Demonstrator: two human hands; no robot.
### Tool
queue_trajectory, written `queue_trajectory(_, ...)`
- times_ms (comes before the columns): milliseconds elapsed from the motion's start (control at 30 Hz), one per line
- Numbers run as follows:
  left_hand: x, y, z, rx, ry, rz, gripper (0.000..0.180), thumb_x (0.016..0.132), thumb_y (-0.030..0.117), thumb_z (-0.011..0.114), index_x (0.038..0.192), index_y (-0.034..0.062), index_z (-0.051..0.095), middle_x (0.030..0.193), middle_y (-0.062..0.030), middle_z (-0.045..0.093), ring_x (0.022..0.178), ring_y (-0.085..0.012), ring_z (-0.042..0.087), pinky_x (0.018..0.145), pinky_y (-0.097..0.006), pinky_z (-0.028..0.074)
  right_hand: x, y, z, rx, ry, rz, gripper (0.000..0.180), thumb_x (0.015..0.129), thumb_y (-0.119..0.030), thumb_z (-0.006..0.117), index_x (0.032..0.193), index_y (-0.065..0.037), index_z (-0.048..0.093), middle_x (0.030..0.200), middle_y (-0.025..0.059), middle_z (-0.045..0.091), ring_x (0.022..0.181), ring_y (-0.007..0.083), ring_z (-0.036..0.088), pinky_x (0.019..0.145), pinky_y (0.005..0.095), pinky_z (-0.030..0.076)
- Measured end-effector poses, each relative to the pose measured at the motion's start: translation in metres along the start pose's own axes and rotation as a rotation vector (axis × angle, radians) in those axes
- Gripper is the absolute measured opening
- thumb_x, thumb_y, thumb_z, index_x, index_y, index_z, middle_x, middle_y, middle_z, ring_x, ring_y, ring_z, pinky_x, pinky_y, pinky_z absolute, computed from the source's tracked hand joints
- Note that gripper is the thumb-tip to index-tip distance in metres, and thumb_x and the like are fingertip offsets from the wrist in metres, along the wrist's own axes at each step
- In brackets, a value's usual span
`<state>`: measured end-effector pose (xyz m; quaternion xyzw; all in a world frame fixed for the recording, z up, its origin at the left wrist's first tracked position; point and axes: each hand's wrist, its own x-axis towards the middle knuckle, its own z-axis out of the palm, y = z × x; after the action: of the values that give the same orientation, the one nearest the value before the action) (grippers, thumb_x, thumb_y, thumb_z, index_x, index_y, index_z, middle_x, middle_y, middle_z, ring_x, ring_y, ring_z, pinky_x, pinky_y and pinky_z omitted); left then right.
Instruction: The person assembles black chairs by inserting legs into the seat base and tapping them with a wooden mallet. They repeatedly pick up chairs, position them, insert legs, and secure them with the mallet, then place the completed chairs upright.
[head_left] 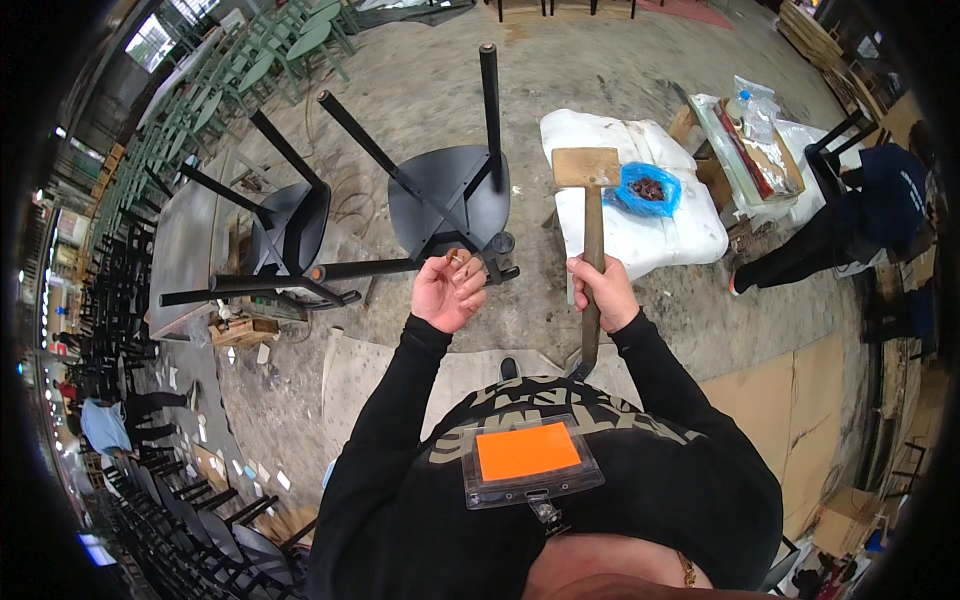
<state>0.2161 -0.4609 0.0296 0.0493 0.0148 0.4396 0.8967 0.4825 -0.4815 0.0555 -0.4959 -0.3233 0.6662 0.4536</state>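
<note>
My right hand (605, 290) is wrapped round the handle of a wooden mallet (592, 215), its block head raised away from me. Between the fingertips of my left hand (450, 292) is a small brownish piece (454, 257), too small to name. Just beyond that hand a black chair (440, 205) lies upturned, its legs pointing up and toward the left. To the right of the mallet, a blue plastic bag (660, 200) lies open with dark reddish-brown bits inside. It rests on a white padded cover (690, 240).
Another upturned black chair (290, 225) is at the left by a worn table (190, 235). At the right stands a bench with a tray (765, 165), near a person in dark clothes (885, 195). Green chairs (255, 70) fill the far left. Flattened cardboard (780, 400) covers floor at right.
</note>
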Motion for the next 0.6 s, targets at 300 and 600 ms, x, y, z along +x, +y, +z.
queue_trajectory(300,0.029,0.015,-0.008,0.871,0.515,-0.061,0.018,0.096,0.024,0.050,0.088,0.0087,0.054,0.068,0.0003,0.052,0.052,-0.0108,0.047,0.047,-0.026,0.038,-0.016,0.026,-0.021,-0.171,0.065,-0.062,0.019,0.087,-0.017,0.065,0.085,-0.002,0.054,0.058,-0.0008,0.049,0.041,0.0083,0.048,0.039,0.0252,0.039)
queue_trajectory(600,0.063,0.009,-0.027,1.165,0.697,0.005,0.013,0.092,0.017,0.059,0.086,0.0055,0.056,0.062,-0.0003,0.055,0.044,-0.0082,0.048,0.038,-0.024,0.037,-0.023,0.034,-0.032,-0.272,0.035,-0.014,0.019,0.087,-0.017,0.064,0.085,-0.001,0.054,0.056,-0.0009,0.049,0.040,0.0084,0.048,0.039,0.0245,0.039)
